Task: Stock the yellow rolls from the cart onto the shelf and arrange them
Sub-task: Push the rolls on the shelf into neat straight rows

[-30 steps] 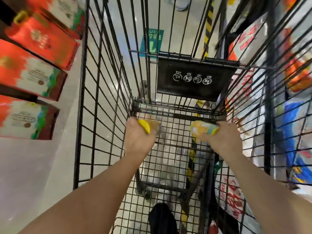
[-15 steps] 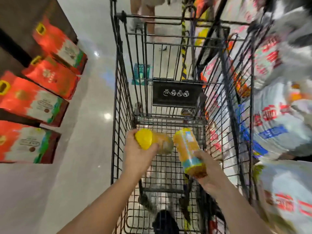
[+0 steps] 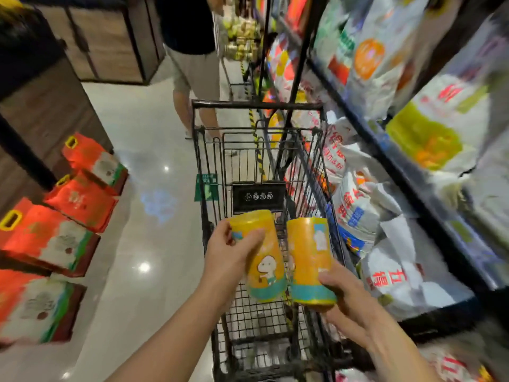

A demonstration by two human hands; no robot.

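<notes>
Above the cart (image 3: 257, 105), my left hand (image 3: 228, 261) wraps one yellow roll (image 3: 263, 260) with a cartoon figure on its label. My right hand (image 3: 348, 297) grips the second yellow roll (image 3: 309, 255) just beside it. The writing is blurred.
</notes>
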